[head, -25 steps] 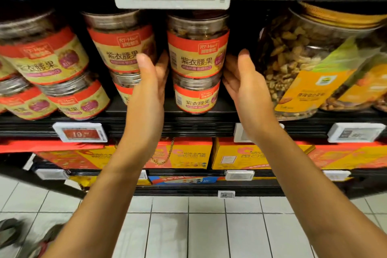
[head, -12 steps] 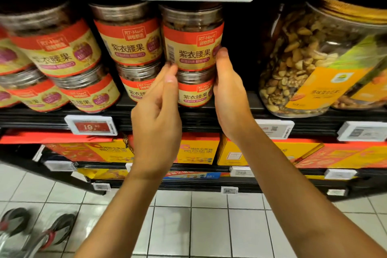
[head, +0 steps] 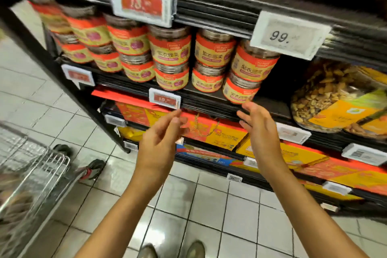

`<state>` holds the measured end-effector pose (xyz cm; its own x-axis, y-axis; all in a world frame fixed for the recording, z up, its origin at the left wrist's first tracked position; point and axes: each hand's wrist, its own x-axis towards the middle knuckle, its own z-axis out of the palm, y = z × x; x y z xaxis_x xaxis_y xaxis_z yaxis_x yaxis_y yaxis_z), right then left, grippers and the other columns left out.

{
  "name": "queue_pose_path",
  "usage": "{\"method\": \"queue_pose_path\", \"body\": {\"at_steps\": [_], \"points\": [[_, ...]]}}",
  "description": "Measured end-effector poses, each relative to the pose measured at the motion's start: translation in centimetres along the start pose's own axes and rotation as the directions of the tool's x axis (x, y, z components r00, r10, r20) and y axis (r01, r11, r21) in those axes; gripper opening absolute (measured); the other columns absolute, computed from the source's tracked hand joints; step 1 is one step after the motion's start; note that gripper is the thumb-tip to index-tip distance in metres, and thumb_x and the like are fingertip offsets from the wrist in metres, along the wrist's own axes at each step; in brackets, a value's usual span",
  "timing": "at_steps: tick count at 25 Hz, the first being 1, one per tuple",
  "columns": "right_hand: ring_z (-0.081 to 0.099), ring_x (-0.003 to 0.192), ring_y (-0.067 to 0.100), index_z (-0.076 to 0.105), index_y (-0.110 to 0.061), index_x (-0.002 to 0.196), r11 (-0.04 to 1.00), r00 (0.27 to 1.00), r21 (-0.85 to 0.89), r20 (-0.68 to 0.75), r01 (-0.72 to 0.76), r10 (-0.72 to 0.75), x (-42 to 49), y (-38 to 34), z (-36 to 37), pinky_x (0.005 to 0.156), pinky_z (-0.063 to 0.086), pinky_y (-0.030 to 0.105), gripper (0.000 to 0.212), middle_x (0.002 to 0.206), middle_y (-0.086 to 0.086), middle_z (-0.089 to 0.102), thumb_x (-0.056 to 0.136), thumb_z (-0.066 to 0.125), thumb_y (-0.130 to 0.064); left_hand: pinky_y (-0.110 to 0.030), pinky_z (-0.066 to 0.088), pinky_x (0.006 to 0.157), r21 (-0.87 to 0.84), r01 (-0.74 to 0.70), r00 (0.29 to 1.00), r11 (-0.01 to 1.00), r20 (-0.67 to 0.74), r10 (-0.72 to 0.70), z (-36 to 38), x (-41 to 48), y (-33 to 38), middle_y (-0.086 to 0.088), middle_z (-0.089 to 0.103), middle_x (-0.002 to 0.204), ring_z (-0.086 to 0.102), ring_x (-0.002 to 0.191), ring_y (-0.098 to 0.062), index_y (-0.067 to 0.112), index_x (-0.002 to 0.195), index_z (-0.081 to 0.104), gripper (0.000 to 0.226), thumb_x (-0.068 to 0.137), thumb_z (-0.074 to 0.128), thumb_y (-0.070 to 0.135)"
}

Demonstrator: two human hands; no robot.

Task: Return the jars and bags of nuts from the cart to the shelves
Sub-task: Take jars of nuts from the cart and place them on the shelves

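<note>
Now | left hand (head: 161, 138) empty, fingers loosely curled | right hand (head: 259, 130) empty, open | jars (head: 240, 92) stacked just above right hand

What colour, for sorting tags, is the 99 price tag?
The 99 price tag is white, dark digits; head view.
</note>
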<state>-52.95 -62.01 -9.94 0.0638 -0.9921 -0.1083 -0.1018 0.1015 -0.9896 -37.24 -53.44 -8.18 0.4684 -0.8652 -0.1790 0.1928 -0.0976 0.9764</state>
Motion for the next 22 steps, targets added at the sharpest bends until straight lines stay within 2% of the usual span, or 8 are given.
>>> {"method": "queue_pose_path", "body": {"at_steps": [3,5,7,10,15,18,20,22], "points": [[0.061,0.108,0.021,0.059,-0.026,0.098,0.994,0.985,-0.079,0.153,-0.07,0.081,-6.1,-0.8,3.9,0.098,0.046,0.036,0.016,0.108,-0.003,0.064,0.097,0.044,-0.024,-0.014,0.051,0.069,0.02,0.109,0.992,0.994,-0.063,-0.107,-7.6,-5.5,1.9,-0.003,0.066,0.084,0.065,0.075,-0.015,0.014,0.091,0.064,0.025,0.096,0.041,0.009],[0.066,0.094,0.017,0.06,-0.025,0.092,0.991,0.934,-0.097,0.335,-0.096,0.123,-10.1,-1.5,8.4,0.087,0.049,0.031,0.018,0.103,0.003,0.066,0.097,0.044,-0.019,-0.017,0.051,0.072,0.018,0.191,0.972,0.981,-0.142,-0.187,-13.3,-8.7,2.8,-0.006,0.066,0.084,0.066,0.069,-0.011,0.008,0.095,0.065,0.026,0.097,0.039,0.008],[0.067,0.084,0.013,0.06,-0.024,0.091,0.988,0.822,-0.129,0.55,-0.086,0.144,-14.6,-2.4,14.9,0.079,0.05,0.026,0.015,0.101,0.004,0.065,0.096,0.047,-0.018,-0.023,0.052,0.077,-0.041,0.235,0.926,0.971,-0.292,-0.237,-20.0,-11.6,4.0,-0.009,0.067,0.085,0.065,0.071,-0.015,0.002,0.101,0.063,0.026,0.098,0.039,0.009],[0.067,0.083,0.012,0.06,-0.027,0.093,0.995,0.639,-0.102,0.766,0.021,0.065,-21.1,-4.7,26.5,0.078,0.052,0.025,0.014,0.097,-0.007,0.066,0.087,0.048,-0.03,-0.022,0.054,0.074,-0.116,0.181,0.827,0.977,-0.519,-0.215,-31.0,-15.4,5.8,-0.008,0.067,0.082,0.064,0.068,-0.014,0.008,0.092,0.064,0.025,0.098,0.04,0.01],[0.068,0.084,0.007,0.061,-0.024,0.096,1.0,0.414,-0.004,0.91,-0.001,0.004,-30.5,-7.2,44.6,0.077,0.052,0.019,0.017,0.096,-0.006,0.067,0.09,0.045,-0.024,-0.016,0.052,0.053,-0.163,0.101,0.65,0.981,-0.736,-0.189,-50.3,-20.6,7.5,0.003,0.069,0.065,0.065,0.058,-0.008,0.009,0.087,0.064,0.023,0.097,0.043,0.011],[0.066,0.087,0.016,0.062,-0.011,0.099,0.993,0.337,-0.117,0.936,0.014,0.105,-34.5,-7.1,53.7,0.081,0.051,0.025,0.017,0.098,0.004,0.066,0.097,0.045,-0.01,-0.016,0.051,0.053,-0.223,0.088,0.498,0.971,-0.834,-0.237,-60.7,-23.7,7.5,0.004,0.068,0.059,0.063,0.054,-0.007,0.011,0.084,0.064,0.02,0.094,0.047,0.012],[0.063,0.093,0.027,0.063,-0.001,0.101,0.957,0.286,-0.265,0.932,0.115,0.223,-36.2,-6.0,58.4,0.084,0.047,0.025,0.02,0.1,0.016,0.066,0.096,0.047,-0.012,-0.022,0.049,0.06,-0.253,0.186,0.43,0.949,-0.848,-0.31,-66.0,-24.3,5.7,0.004,0.067,0.057,0.062,0.057,-0.011,0.013,0.079,0.064,0.021,0.093,0.048,0.012],[0.059,0.09,0.024,0.065,-0.003,0.1,0.86,0.188,-0.394,0.918,0.324,0.349,-37.3,-3.7,62.6,0.075,0.042,0.019,0.023,0.094,0.013,0.064,0.096,0.048,-0.017,-0.027,0.048,0.067,-0.291,0.324,0.432,0.9,-0.801,-0.414,-69.4,-23.7,3.0,0.005,0.065,0.056,0.059,0.065,-0.017,0.015,0.075,0.06,0.022,0.093,0.048,0.012]]}}
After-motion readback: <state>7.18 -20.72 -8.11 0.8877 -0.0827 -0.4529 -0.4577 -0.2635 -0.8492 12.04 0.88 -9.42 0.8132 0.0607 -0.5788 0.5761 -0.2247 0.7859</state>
